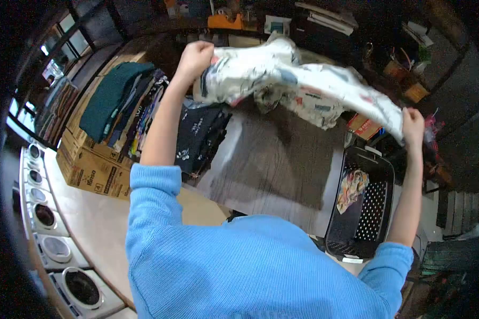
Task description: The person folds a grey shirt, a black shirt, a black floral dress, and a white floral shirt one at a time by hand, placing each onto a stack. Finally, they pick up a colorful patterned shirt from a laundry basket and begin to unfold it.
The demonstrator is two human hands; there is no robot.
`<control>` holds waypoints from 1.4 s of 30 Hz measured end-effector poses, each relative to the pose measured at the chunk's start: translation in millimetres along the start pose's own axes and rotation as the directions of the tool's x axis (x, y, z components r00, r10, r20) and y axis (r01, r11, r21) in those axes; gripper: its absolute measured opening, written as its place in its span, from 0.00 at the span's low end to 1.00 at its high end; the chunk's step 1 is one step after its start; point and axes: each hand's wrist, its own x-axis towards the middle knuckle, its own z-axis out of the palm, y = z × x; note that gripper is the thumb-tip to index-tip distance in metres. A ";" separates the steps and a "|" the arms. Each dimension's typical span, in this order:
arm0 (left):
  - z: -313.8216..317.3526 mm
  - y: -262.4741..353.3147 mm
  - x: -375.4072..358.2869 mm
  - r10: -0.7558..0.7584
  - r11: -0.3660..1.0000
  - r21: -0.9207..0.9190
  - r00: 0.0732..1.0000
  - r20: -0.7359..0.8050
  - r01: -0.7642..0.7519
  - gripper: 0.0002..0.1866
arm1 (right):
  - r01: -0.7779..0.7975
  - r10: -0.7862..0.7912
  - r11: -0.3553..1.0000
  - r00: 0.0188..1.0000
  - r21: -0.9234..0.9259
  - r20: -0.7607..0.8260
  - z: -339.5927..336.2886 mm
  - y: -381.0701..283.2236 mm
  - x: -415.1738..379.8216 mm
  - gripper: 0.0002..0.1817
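A white cloth with a dark and red print [303, 77] is stretched in the air between my two hands, bunched and rumpled along its length. My left hand [196, 61] is closed on one end at the upper left. At the other end, lower and to the right, my right hand [413, 126] grips a corner with curled fingers. Part of the cloth sags in the middle, over the far side of the grey wood-grain table [271, 170]. Folded black clothes with a pale print [199, 133] lie in a pile on the table's left side, below my left hand.
Right of the table stands a black plastic basket [390, 207] with a crumpled multicoloured cloth [352, 190] inside. Stacked clothes [117, 101] lie at the left by a cardboard box [93, 170]. Front-loading washing machines [56, 249] line the far left. An orange tape dispenser [225, 21] sits at the back.
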 end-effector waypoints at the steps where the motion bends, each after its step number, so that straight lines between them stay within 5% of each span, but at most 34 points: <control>1: 12.7 -16.3 -24.4 0.005 1.000 -0.008 0.999 -0.032 -0.005 0.18 | 0.003 -0.002 0.999 0.999 0.044 -0.035 9.7 2.1 -33.6 0.16; 7: 71.0 -93.3 -199.4 -0.102 0.992 0.076 0.993 0.054 0.098 0.18 | -0.023 0.023 1.000 0.999 -0.017 0.027 56.1 28.4 -223.5 0.11; 9: 77.7 -87.0 -249.9 -0.377 0.923 0.142 0.910 0.171 0.356 0.17 | -0.154 0.160 0.987 0.973 -0.045 0.167 63.8 48.2 -275.6 0.11; 10: 92.6 -108.9 -281.4 -0.256 0.959 0.147 0.963 0.090 0.241 0.18 | -0.185 0.199 0.978 0.962 -0.093 0.188 67.2 54.0 -297.9 0.11; 13: 101.6 -112.4 -347.6 -0.479 0.858 0.307 0.857 0.191 0.411 0.21 | -0.250 0.277 0.960 0.918 -0.128 0.284 68.7 70.3 -355.0 0.11; 16: 99.6 -113.3 -396.4 -0.569 0.761 0.488 0.802 0.184 0.428 0.23 | -0.303 0.359 0.932 0.854 -0.201 0.376 60.2 85.2 -399.4 0.13; 19: 101.5 -130.4 -436.7 -0.610 0.726 0.472 0.785 0.108 0.500 0.23 | -0.246 0.329 0.937 0.863 -0.250 0.384 47.2 96.1 -434.2 0.14; 20: 100.8 -130.8 -441.3 -0.752 0.622 0.453 0.647 0.122 0.638 0.25 | -0.217 0.324 0.931 0.862 -0.292 0.389 42.0 98.5 -441.6 0.14; 22: 101.6 -110.0 -422.0 -0.510 0.700 0.605 0.859 0.049 0.381 0.29 | -0.242 0.422 0.881 0.791 -0.407 0.444 39.2 89.2 -434.1 0.16; 24: 106.0 -101.3 -400.9 -0.255 0.776 0.617 0.960 0.114 0.133 0.32 | -0.028 0.168 0.951 0.883 -0.307 0.438 42.7 66.2 -414.4 0.18; 25: 115.1 -107.6 -379.2 -0.145 0.837 0.546 0.974 0.175 0.026 0.33 | 0.086 0.034 0.962 0.905 -0.259 0.424 49.9 59.3 -404.0 0.18; 26: 125.0 -112.7 -358.2 -0.029 0.882 0.464 0.974 0.222 -0.079 0.34 | 0.010 0.127 0.970 0.831 -0.243 0.542 59.1 58.2 -393.3 0.21; 29: 152.5 -112.7 -300.4 0.036 0.878 0.410 0.888 0.459 -0.247 0.30 | 0.320 -0.179 0.939 0.765 -0.124 0.619 104.3 68.6 -343.5 0.23; 32: 163.5 -143.2 -266.6 -0.092 0.923 0.349 0.790 0.606 -0.160 0.22 | 0.291 -0.147 0.949 0.751 -0.122 0.644 140.4 76.7 -295.7 0.23; 39: 138.2 -148.6 -248.4 -0.212 0.903 0.425 0.926 0.311 0.064 0.10 | 0.115 0.012 0.990 0.517 -0.083 0.856 148.3 116.8 -239.7 0.08; 42: 148.4 -150.4 -252.4 -0.352 0.777 0.622 0.885 0.303 0.096 0.11 | -0.134 0.192 0.980 0.491 -0.144 0.850 140.1 122.6 -218.4 0.09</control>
